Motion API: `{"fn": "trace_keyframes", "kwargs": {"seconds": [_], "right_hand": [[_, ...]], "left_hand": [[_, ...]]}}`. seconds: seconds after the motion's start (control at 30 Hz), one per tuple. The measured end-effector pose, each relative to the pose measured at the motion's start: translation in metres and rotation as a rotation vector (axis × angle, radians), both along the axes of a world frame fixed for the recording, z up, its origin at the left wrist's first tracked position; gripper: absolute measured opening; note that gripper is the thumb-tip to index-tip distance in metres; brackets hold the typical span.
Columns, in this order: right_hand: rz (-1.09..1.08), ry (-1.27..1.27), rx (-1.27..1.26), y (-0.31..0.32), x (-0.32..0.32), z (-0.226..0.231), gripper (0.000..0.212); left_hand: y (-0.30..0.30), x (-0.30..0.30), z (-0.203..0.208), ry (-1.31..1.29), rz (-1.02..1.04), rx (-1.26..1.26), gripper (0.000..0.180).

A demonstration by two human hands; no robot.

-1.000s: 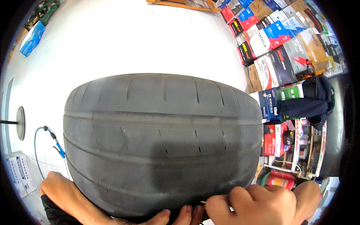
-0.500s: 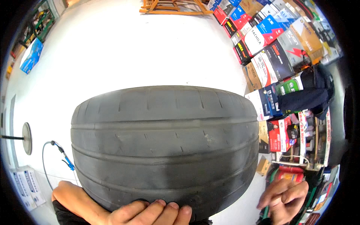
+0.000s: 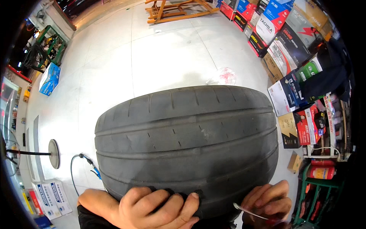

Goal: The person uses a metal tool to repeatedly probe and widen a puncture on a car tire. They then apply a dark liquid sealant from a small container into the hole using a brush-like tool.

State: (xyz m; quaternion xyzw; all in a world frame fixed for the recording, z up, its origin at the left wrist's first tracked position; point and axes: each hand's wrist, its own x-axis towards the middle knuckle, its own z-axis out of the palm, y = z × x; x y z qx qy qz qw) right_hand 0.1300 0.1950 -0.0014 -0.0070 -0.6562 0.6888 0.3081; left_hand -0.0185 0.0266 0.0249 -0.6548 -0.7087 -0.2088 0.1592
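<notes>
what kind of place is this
Probably a tyre or car-service workshop: a worn tyre under the left hand, stacked boxed products along the wall, and an air hose on the floor.

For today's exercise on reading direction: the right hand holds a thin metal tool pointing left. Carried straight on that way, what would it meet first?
Most likely the worn tyre: the tool in the right hand points at its lower tread, with the left hand's fingertips close beside. Depth is unclear.
</notes>
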Motion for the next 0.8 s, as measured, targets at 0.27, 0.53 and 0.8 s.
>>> {"fn": "trace_keyframes", "kwargs": {"seconds": [0.27,0.53,0.8], "right_hand": [[-0.150,0.154,0.116,-0.038,-0.008,-0.020,0.012],[0.201,0.361,0.491,0.001,-0.023,-0.023,0.019],[0.181,0.345,0.477,0.001,-0.024,-0.023,0.020]], "left_hand": [[-0.006,-0.003,0.005,-0.244,-0.017,0.075,0.018],[0.001,-0.009,-0.009,-0.141,-0.164,0.185,0.015],[0.001,-0.019,-0.011,-0.066,-0.178,0.176,0.008]]}}
